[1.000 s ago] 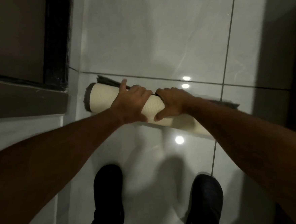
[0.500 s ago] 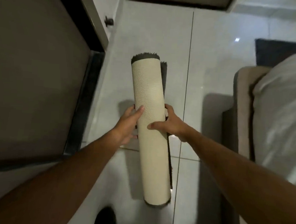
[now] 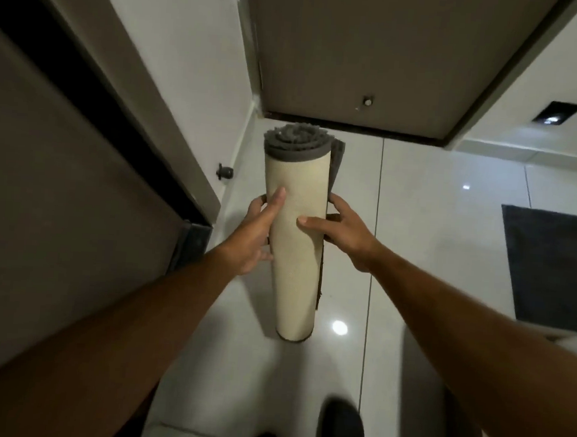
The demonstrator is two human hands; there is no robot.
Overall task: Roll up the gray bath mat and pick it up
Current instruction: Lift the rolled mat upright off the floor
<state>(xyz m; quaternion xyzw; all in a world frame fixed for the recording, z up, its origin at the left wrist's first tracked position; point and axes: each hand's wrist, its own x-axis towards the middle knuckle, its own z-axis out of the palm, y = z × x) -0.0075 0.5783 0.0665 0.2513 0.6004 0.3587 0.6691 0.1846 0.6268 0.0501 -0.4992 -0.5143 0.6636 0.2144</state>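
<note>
The gray bath mat (image 3: 292,239) is rolled into a tight tube and is held in the air above the white tiled floor (image 3: 414,261), almost upright. Its cream backing faces outward, and the gray pile shows as a spiral at the top end. The left hand (image 3: 255,236) grips the roll from the left side, with the fingers (image 3: 276,200) wrapped over the backing. The right hand (image 3: 344,230) grips it from the right, the thumb pressed on the front. A dark rug (image 3: 556,271) lies well apart at the right. A closed door (image 3: 360,52) stands behind the roll, and black shoes (image 3: 339,430) are below.
</note>
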